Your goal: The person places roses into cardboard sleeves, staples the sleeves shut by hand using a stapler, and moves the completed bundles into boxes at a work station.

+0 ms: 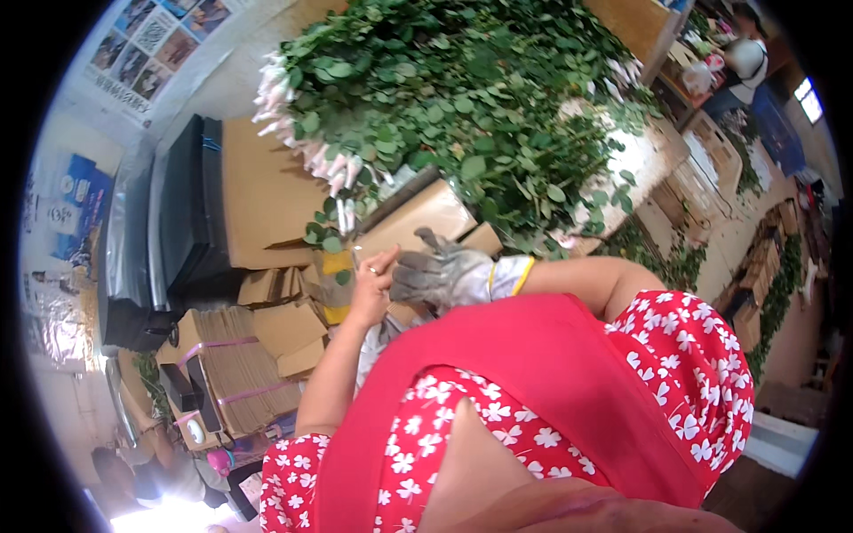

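Glove (449,274): grey work glove with a pale cuff edged in yellow, worn on the right hand (440,271). It sits directly below the heap of stems (462,107) and touches the bare left hand (373,289).

Grip state: the left hand, ring on one finger, is loosely curled with its fingertips at the glove's fingers; whether it pinches the fabric cannot be told. The right hand is half open inside the glove, fingers slightly bent, holding nothing.

Judged step: seating the glove. To do it well, pull each glove finger by its tip until the fabric lies flat, then draw the cuff toward the wrist so that no slack stays at the palm. Keep both hands below the heap while fitting, clear of the leaves.

Below the heap and behind the hands lie cardboard boxes (418,218). Left of the heap is a flat brown sheet (258,191), and beyond it a dark case (191,204). Lower left of the heap, a banded stack of flat cartons (240,364). The heap rests on a counter (653,155), with wrapped pale buds (275,89) at its left edge.
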{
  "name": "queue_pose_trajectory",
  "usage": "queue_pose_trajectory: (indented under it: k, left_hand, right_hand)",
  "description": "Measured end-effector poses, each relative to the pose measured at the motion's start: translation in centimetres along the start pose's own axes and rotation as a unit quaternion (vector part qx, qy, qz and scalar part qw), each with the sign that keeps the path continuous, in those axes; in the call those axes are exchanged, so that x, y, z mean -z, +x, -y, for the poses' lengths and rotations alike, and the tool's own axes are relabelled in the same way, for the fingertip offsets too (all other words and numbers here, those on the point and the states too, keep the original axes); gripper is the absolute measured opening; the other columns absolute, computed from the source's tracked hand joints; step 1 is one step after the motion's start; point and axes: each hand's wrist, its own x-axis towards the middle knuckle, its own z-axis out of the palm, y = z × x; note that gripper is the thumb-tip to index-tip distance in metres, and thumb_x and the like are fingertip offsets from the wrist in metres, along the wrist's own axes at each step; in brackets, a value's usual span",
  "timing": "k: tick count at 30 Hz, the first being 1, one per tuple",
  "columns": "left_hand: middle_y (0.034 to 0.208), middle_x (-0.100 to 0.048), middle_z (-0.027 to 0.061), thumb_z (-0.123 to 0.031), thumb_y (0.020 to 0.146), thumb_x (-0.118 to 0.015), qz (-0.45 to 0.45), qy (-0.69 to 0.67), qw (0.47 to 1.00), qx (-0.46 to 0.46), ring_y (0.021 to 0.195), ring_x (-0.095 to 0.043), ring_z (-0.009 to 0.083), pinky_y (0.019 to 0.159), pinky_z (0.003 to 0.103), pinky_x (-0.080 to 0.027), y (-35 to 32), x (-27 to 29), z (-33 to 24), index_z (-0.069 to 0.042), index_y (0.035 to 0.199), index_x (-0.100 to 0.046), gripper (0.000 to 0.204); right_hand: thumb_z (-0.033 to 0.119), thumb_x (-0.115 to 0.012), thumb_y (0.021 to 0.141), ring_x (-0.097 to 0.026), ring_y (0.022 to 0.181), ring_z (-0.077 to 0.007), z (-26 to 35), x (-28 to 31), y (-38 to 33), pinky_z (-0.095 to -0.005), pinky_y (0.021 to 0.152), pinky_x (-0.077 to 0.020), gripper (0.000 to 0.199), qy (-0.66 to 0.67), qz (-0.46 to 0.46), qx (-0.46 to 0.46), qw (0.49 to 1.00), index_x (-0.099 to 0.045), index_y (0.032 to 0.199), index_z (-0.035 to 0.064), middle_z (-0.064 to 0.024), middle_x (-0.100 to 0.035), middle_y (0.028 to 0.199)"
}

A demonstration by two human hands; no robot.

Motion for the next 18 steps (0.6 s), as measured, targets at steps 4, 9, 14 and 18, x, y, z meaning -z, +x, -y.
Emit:
queue_pose_trajectory:
  k: [4,9,14,18]
  left_hand:
    - [0.141,-0.044,0.0079,0.003,0.064,-0.055,0.125,-0.085,0.988,0.023,0.13,-0.036,0.0336,0.106,0.041,-0.032,-1.9,1.9,2.5,-0.013,0.125,-0.056,0.063]
    - [0.144,-0.034,0.0212,0.001,0.067,-0.05,0.17,-0.228,0.946,0.156,0.134,-0.033,0.0322,0.109,0.038,-0.029,0.8,6.7,-0.1,-0.011,0.147,-0.017,0.087]
    - [0.141,-0.035,0.0199,-0.016,0.07,-0.07,-0.067,-0.116,0.984,0.116,0.134,-0.026,0.0381,0.109,0.043,-0.028,0.0,1.8,-2.9,-0.011,0.146,-0.02,0.091]
    - [0.135,-0.041,0.0181,-0.027,0.066,-0.08,-0.099,0.033,0.975,0.197,0.12,-0.038,0.0354,0.102,0.046,-0.032,1.7,-1.2,-3.4,-0.016,0.146,-0.023,0.098]
  right_hand:
    - [0.021,-0.059,0.07,-0.063,0.074,-0.0242,-0.7,2.0,6.7,-0.0384,0.069,-0.0499,0.013,0.003,0.065,-0.037,0.997,-0.065,0.072,0.0093,-0.0062,-0.064,0.072]
    - [0.024,-0.055,0.079,-0.063,0.09,-0.0305,-6.6,-2.0,7.0,-0.0421,0.081,-0.0476,0.024,0.04,0.193,-0.161,0.967,-0.065,0.09,0.0053,-0.0151,-0.065,0.092]
    - [0.027,-0.053,0.082,-0.059,0.101,-0.0272,-6.2,-2.0,6.8,-0.0386,0.096,-0.0415,0.031,0.043,0.219,-0.24,0.945,-0.061,0.104,0.0063,-0.0107,-0.062,0.106]
    - [0.029,-0.057,0.08,-0.058,0.093,-0.0334,-6.4,-3.1,6.1,-0.0431,0.087,-0.0452,0.028,0.046,0.145,-0.239,0.959,-0.063,0.095,0.0057,-0.0151,-0.06,0.102]
